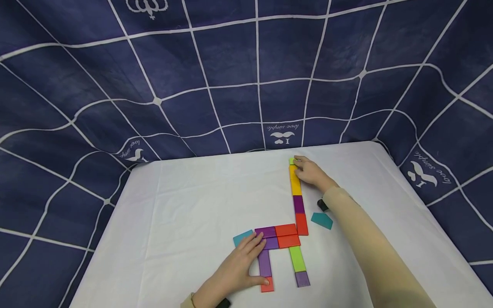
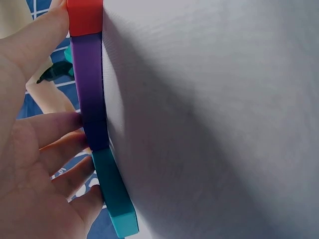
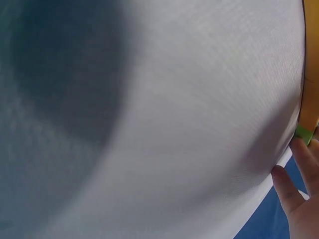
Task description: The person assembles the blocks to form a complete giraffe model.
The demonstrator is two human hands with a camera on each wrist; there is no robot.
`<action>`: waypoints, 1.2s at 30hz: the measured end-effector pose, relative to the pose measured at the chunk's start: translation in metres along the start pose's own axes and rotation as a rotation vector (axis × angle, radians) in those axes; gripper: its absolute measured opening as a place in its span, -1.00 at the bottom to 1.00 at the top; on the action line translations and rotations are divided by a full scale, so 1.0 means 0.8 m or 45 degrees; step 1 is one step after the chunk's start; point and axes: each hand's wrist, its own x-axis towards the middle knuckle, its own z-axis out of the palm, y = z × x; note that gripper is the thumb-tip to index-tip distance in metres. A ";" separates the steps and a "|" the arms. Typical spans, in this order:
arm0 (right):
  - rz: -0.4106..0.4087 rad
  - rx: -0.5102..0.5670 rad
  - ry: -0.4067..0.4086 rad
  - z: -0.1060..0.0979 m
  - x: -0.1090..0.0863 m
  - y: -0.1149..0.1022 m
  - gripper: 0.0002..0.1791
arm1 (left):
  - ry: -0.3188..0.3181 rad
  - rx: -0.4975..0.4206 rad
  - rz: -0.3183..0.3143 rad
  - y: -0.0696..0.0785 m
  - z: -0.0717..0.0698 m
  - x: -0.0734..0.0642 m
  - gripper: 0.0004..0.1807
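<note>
Flat coloured blocks form one joined figure on the white-covered table. My left hand [image 1: 239, 268] is spread over its lower left part. Those fingertips touch the purple blocks [image 1: 265, 232] and the teal block [image 1: 242, 238], while the thumb rests on a small red block [image 1: 267, 285]. In the left wrist view the fingers reach the sides of the teal block [image 2: 114, 194] and purple block [image 2: 89, 79]. At the far end of the upright column, my right hand [image 1: 311, 173] touches the small light green block [image 1: 292, 161] beside the yellow block [image 1: 295, 182]; its fingers look fairly straight in the right wrist view.
Red blocks [image 1: 286, 229], a longer green block [image 1: 297, 259] and a dark purple block [image 1: 302, 279] continue the figure. A loose teal piece [image 1: 322, 220] lies right of the column, near the right forearm. Navy checked cloth [image 1: 231, 51] hangs behind the white table [image 1: 192, 205].
</note>
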 end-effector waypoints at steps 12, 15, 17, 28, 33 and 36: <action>0.004 0.017 0.031 0.001 -0.004 -0.002 -0.37 | 0.010 -0.003 0.003 0.001 -0.001 0.000 0.08; 0.007 0.014 0.037 0.001 -0.005 -0.001 -0.36 | 0.003 -0.009 -0.004 0.002 -0.001 0.000 0.08; 0.004 0.009 0.037 0.001 -0.006 -0.001 -0.36 | -0.001 -0.012 -0.008 0.003 -0.001 0.000 0.07; -0.035 0.001 0.061 0.002 -0.008 0.004 -0.36 | -0.020 -0.018 -0.030 0.003 -0.002 0.001 0.07; -0.112 -0.004 0.035 0.002 -0.021 0.010 -0.39 | -0.021 -0.012 -0.033 0.003 -0.002 0.001 0.07; -0.151 -0.010 -0.030 0.003 -0.031 0.011 -0.39 | -0.020 -0.014 -0.033 0.003 -0.002 0.001 0.07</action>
